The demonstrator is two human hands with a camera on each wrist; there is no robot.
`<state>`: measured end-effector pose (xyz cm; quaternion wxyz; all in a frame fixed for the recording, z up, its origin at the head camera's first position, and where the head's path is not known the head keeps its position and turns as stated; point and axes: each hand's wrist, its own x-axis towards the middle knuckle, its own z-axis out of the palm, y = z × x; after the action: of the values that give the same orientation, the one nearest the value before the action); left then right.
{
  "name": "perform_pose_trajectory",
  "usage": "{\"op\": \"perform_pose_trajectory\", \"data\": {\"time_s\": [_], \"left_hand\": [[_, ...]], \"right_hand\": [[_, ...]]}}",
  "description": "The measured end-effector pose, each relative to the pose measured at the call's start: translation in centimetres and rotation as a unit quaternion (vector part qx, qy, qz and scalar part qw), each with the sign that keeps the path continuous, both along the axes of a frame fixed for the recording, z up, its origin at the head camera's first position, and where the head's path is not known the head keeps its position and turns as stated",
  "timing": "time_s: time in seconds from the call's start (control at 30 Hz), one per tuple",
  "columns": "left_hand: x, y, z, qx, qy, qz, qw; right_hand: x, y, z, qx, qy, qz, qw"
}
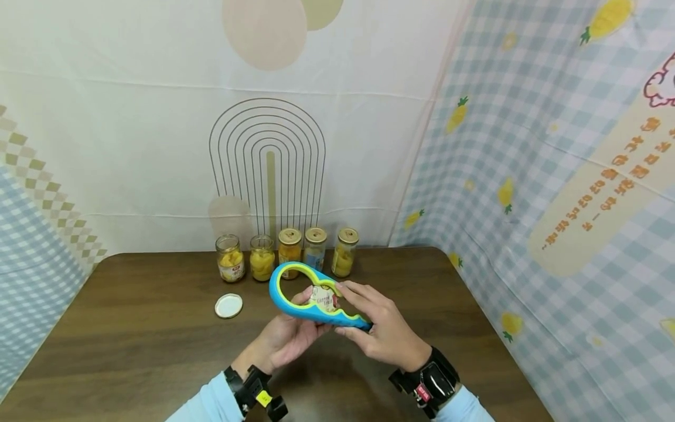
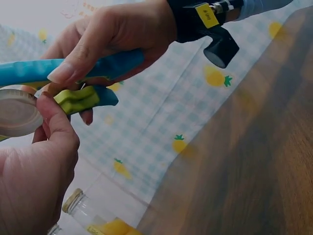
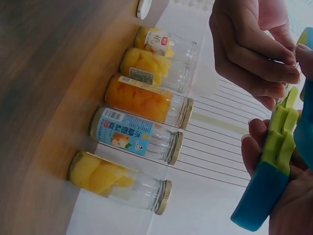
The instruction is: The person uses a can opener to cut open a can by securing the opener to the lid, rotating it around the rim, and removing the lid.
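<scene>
Blue-and-green opener gripped by right hand, fingers laid over upper handle, thumb tucked under lower. Lid pinched at its edge by left hand, palm turned up, held between opener's arms above table.

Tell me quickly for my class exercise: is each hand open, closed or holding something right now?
Left hand: closed, pinching a round lid.
Right hand: closed, holding the blue-and-green looped tool.

Printed cloths around a table suggest a makeshift booth.
</scene>
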<state>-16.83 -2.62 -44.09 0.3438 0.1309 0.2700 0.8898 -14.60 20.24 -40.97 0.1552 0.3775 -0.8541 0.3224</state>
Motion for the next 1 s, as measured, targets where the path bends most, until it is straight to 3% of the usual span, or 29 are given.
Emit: {"op": "perform_pose_trajectory", "data": {"time_s": [0.2, 0.3, 0.47, 0.63, 0.87, 0.93, 1.0], "left_hand": [[-0.1, -0.3, 0.1, -0.058, 0.008, 0.028, 0.9979], [-0.3, -0.8, -0.1, -0.089, 0.030, 0.048, 0.9944], [-0.8, -2.2, -0.4, -0.166, 0.076, 0.100, 0.9781], [-0.9, -4.0, -0.7, -0.211, 0.080, 0.142, 0.9638], [-0.7, -5.9, -1.2, -0.207, 0.068, 0.136, 0.9665], [-0.7, -6.0, -1.3, -0.217, 0.077, 0.137, 0.9634], [-0.7, -6.1, -1.5, -0.241, 0.094, 0.148, 0.9547]], "right_hand": [[0.1, 0.4, 0.0, -0.005, 0.000, -0.005, 1.000], [0.1, 0.9, 0.0, -0.010, -0.001, -0.016, 1.000], [-0.1, 2.1, -0.1, -0.012, 0.001, -0.038, 0.999], [-0.3, 3.3, -0.5, -0.014, -0.007, -0.058, 0.998], [-0.4, 4.3, -1.0, -0.017, -0.017, -0.075, 0.997], [-0.4, 4.3, -1.1, -0.018, -0.018, -0.076, 0.997], [-0.4, 4.3, -1.2, -0.020, -0.019, -0.075, 0.997]]}}
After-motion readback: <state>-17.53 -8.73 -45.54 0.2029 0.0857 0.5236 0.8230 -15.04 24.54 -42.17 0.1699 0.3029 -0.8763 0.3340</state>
